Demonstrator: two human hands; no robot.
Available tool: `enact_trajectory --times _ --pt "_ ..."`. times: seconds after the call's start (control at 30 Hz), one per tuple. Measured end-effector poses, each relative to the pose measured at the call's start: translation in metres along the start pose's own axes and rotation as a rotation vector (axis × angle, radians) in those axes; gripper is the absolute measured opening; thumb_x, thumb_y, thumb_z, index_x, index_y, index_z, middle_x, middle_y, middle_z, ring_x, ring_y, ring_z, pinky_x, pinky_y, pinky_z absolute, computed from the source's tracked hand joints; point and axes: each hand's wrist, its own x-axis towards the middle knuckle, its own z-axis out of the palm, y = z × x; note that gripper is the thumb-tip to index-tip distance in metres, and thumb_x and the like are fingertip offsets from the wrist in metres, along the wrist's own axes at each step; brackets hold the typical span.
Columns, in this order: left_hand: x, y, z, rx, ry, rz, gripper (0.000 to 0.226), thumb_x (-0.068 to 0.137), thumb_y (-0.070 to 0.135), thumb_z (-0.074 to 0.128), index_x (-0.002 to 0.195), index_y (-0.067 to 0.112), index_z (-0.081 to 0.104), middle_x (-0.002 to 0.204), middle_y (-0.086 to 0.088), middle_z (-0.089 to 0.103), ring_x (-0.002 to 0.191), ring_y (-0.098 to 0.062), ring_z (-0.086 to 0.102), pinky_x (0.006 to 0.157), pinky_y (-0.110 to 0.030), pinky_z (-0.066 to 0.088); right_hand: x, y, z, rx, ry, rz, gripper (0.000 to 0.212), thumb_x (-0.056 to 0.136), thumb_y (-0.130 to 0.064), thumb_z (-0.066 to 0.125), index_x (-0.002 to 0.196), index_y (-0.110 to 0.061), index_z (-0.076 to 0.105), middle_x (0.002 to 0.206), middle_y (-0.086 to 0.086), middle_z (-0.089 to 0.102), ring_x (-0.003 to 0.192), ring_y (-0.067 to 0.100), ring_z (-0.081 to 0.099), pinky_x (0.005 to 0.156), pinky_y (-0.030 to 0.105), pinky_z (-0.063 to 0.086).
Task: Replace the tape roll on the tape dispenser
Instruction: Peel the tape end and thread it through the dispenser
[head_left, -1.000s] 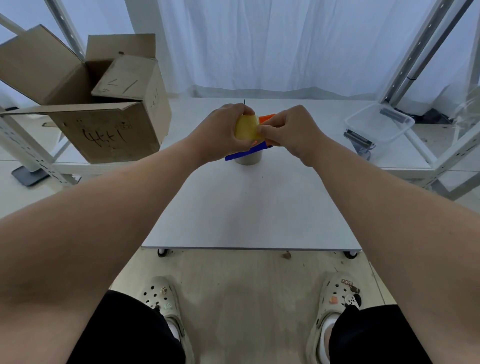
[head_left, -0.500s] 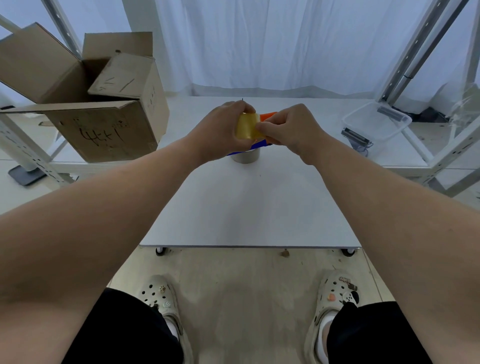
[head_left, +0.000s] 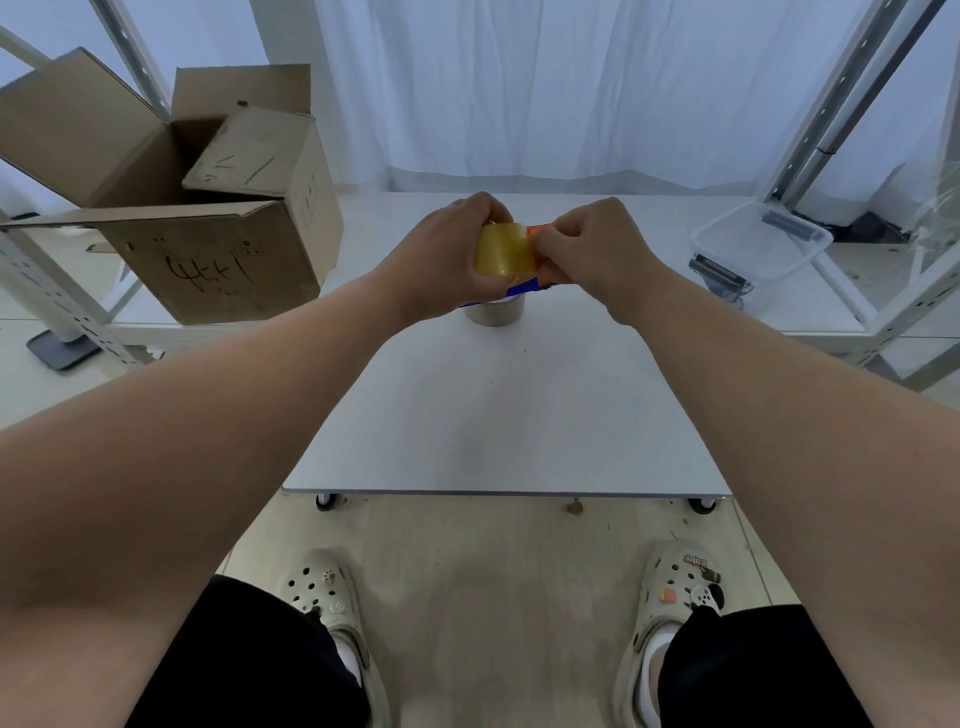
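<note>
My left hand (head_left: 447, 260) grips a yellowish clear tape roll (head_left: 505, 249), held above the far middle of the white table (head_left: 493, 415). My right hand (head_left: 592, 249) pinches at the roll's right edge, fingertips against the tape. Behind and under both hands shows part of the tape dispenser (head_left: 537, 280), blue with an orange piece; most of it is hidden. A second, grey tape roll (head_left: 496, 314) stands on the table directly below the hands.
An open cardboard box (head_left: 208, 234) sits on a shelf at the left. A clear plastic tub (head_left: 758, 244) with a dark metal object beside it stands at the right. Metal rack uprights flank both sides. My feet are below the table's near edge.
Both hands stayed together above the grey roll. The yellowish roll has turned slightly in my left hand, showing more of its broad face.
</note>
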Motion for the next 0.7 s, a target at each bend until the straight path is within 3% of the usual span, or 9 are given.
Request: enact_trajectory --times 0.07,0.17,0.3,0.7 --pt "0.0 0.0 0.001 0.018 -0.027 0.007 0.057 0.072 0.032 0.077 0.119 0.017 0.047 0.114 -0.001 0.058 0.092 -0.013 0.048 0.063 -0.014 0.038 0.0 -0.003 0.001 0.057 -0.045 0.035 0.037 0.08 -0.033 0.068 0.098 -0.002 0.07 0.101 0.022 0.069 0.089 0.035 0.069 0.079 0.047 0.059" --pt "-0.002 0.001 0.003 0.009 -0.052 0.011 0.057 0.07 0.029 0.079 0.114 0.015 0.044 0.107 0.0 0.056 0.087 -0.016 0.05 0.061 -0.016 0.041 0.001 -0.001 0.001 0.063 -0.132 0.074 0.037 0.083 -0.035 0.068 0.117 -0.021 0.063 0.12 0.008 0.062 0.101 0.025 0.066 0.072 0.032 0.061" --pt "-0.004 0.0 0.003 0.01 -0.041 0.022 0.054 0.07 0.026 0.079 0.108 0.011 0.043 0.1 -0.001 0.055 0.083 -0.02 0.051 0.061 -0.022 0.043 0.001 0.0 -0.002 0.132 -0.121 0.078 0.015 0.087 -0.02 0.064 0.1 -0.019 0.07 0.111 0.014 0.065 0.093 0.027 0.069 0.072 0.034 0.062" --pt "-0.005 0.0 0.001 0.008 -0.013 0.017 0.058 0.07 0.032 0.079 0.109 0.008 0.043 0.098 0.003 0.05 0.083 -0.017 0.047 0.058 -0.014 0.037 0.002 -0.004 0.007 0.183 -0.038 0.053 0.015 0.085 -0.01 0.061 0.086 -0.022 0.07 0.111 0.014 0.066 0.1 0.032 0.066 0.073 0.04 0.061"
